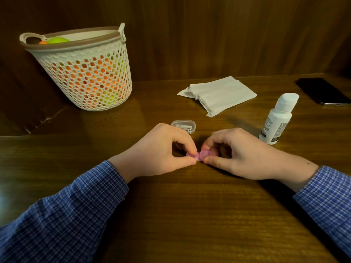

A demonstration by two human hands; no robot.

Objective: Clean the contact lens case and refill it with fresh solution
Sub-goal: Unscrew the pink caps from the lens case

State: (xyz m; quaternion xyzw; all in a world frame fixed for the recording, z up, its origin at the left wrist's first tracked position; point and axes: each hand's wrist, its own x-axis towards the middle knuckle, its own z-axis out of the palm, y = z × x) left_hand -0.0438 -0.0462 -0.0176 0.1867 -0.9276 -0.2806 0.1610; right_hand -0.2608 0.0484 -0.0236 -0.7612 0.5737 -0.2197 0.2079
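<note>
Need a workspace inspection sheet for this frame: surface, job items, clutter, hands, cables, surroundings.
Surface: dark wooden table, grain visible, no spills seen.
Job's things: pink lens case low at the table, held between both hands; white solution bottle upright, cap on, to the right; stack of white tissues behind.
Clutter: small clear plastic box just behind the left hand; black phone far right; white mesh basket holding orange and green items, far left.
Hands: left hand pinches the case's left end; right hand pinches its right end, fingers curled.
Cables: nothing seen.
Surroundings: wood-panelled wall behind the table.
</note>
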